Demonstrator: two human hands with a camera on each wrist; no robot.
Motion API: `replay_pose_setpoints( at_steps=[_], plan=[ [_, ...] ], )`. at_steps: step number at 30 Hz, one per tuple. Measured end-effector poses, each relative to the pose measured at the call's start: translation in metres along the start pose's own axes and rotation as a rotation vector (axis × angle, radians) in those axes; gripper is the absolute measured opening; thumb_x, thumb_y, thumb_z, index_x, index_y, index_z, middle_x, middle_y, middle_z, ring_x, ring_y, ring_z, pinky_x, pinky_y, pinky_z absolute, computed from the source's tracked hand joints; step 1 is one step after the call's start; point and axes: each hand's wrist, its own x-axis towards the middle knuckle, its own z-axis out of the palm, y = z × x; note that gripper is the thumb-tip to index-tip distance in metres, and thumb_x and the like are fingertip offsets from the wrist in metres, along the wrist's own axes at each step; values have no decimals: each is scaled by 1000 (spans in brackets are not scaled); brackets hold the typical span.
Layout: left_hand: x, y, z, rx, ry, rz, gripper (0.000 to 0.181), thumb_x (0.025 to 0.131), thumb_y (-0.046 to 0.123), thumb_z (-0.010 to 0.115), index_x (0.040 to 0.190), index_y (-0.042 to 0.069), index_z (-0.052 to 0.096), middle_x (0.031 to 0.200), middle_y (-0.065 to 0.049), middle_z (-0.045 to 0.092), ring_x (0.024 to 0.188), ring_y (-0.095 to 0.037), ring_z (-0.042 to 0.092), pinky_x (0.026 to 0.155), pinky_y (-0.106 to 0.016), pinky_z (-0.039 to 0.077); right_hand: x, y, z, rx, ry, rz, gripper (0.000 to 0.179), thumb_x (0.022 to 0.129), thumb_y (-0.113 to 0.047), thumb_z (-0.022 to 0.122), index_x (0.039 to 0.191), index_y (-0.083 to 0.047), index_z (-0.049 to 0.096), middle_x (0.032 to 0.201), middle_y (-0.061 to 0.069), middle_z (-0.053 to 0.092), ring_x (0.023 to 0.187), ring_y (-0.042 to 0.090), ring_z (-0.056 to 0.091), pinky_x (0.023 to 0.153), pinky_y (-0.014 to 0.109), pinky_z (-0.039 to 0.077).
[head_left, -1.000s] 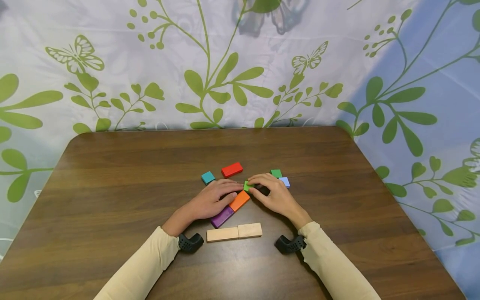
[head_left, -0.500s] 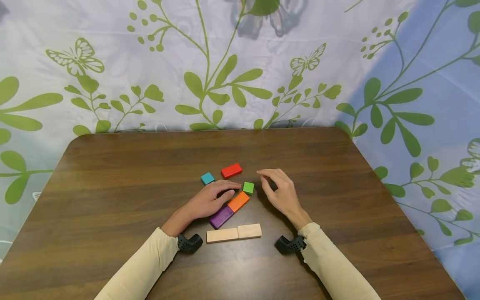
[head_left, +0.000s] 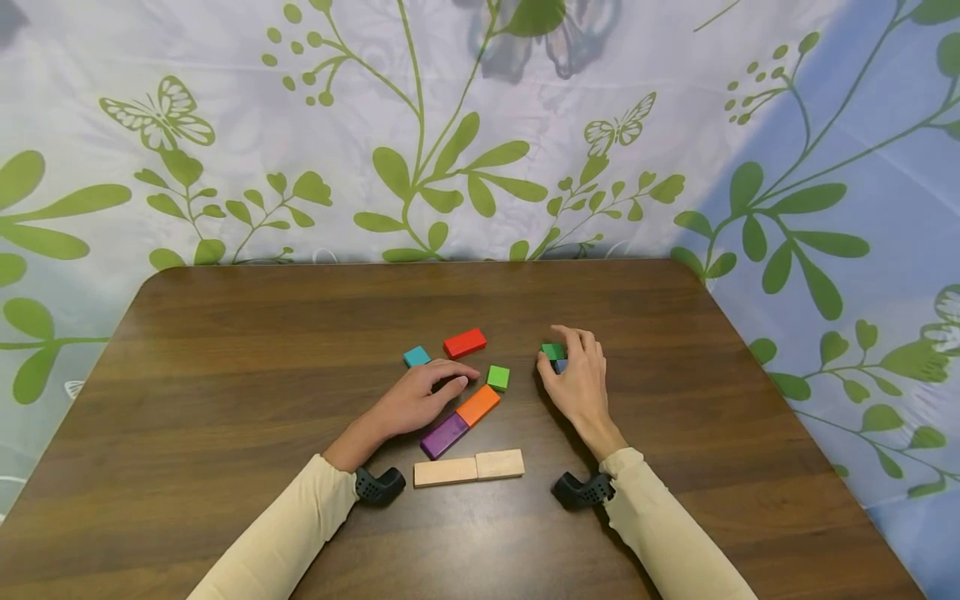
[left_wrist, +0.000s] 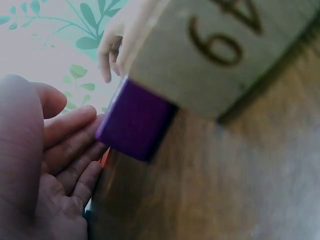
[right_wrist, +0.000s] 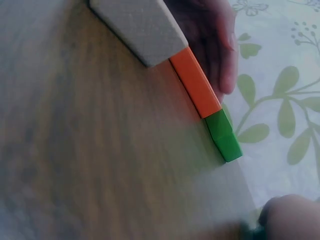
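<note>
1. Left of centre, the left hand [head_left: 416,400] lies relaxed, holding nothing, partly hiding the teal block [head_left: 416,357].
2. Lower centre, a wooden block [left_wrist: 185,75] bears dark digits: 4, and 6 or 9.
3. Centre, an open gap separates the light green cube [head_left: 498,378] from the right hand [head_left: 581,383].
4. Right of centre, that hand arches over the dark green block [head_left: 552,352], thumb and index apart; cannot tell whether it grips.

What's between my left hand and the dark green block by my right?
The bright green cube stands between, just beyond your left hand; the thumb of your right hand also sits close beside the dark green block.
</note>
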Motion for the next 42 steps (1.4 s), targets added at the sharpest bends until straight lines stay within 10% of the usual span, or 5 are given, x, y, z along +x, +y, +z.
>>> replay_pose_setpoints(
  at_steps=[7,20,42],
  plan=[
    [1,2,-5,-51,-4,-38,29,108,21,54,131,15,71,131,0,70,131,-22,59,110,-47,46,1,1,-3,39,-30,-10,38,92,-14,74,129,-9,67,131,17,60,107,35,60,89,51,50],
    [2,3,-14,-102,-26,-75,31,110,25,51,131,15,70,129,2,71,128,-21,62,109,-47,47,2,-10,5,167,21,-389,29,91,-3,77,120,-5,72,129,9,69,111,27,65,91,42,58],
    [20,-6,-9,-34,-60,-14,39,111,28,48,146,15,60,146,-3,61,139,-24,54,114,-49,43,15,-10,20,112,-247,-490,29,99,-3,67,128,-4,70,140,14,64,117,28,70,93,37,59]
  ],
)
